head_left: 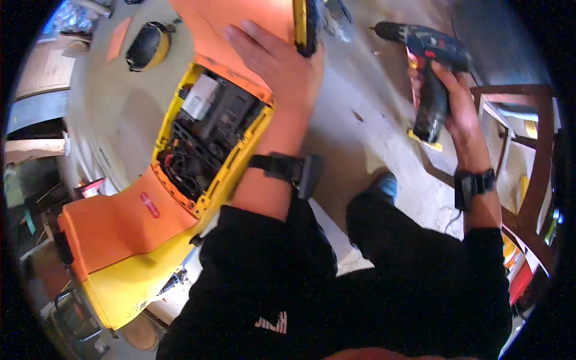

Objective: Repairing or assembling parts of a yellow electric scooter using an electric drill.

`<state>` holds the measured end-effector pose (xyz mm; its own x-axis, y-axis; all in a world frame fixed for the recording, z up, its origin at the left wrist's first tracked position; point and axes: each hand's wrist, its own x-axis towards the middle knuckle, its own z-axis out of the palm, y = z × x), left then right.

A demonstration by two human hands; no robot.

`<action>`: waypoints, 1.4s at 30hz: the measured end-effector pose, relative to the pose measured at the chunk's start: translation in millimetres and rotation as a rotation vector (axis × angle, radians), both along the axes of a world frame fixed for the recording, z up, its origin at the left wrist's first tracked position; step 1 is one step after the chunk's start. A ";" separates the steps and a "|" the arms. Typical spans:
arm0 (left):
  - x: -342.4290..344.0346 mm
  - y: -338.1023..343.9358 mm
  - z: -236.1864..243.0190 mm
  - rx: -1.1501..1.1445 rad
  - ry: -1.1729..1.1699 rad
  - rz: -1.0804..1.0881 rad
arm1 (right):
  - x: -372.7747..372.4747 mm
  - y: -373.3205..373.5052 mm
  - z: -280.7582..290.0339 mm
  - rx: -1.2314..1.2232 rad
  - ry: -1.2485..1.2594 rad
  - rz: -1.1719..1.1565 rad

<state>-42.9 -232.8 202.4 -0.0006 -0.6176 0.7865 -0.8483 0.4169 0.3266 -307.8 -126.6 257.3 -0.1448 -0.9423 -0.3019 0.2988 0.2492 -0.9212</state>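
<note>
My left hand [282,69] lies flat on an orange panel [225,33] at the top, its fingers stretched out. Just below the panel, a yellow-rimmed compartment [249,150] stands uncovered, with a black box bearing a white label [201,96] and tangled dark wires [183,159] inside. A curved orange cover [123,219] forms the near part of this yellow body [132,276]. Off to the right, my right hand [459,102] is wrapped round the grip of a cordless drill [435,45]. The drill is held in the air, its chuck toward the left.
A black-and-yellow round part [148,47] and a small orange piece [119,39] lie on the pale floor, left of the body. A brown frame [543,120] stands at the right. My shoe [387,186] is between the body and the drill.
</note>
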 end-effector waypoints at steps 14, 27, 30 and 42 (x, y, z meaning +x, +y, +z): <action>-9.6 1.1 1.9 0.012 -0.062 0.043 | 22.7 5.5 19.4 -0.385 0.038 0.202; -5.8 -0.7 -3.7 -0.014 0.048 -0.018 | 49.5 0.3 -15.6 -0.370 0.029 0.304; -6.4 0.9 -4.0 -0.006 0.080 -0.044 | 55.4 -0.4 -17.5 -0.348 0.022 0.237; -6.6 -1.0 -8.3 -0.056 0.051 -0.050 | 54.1 -2.4 -14.5 -0.348 -0.008 0.269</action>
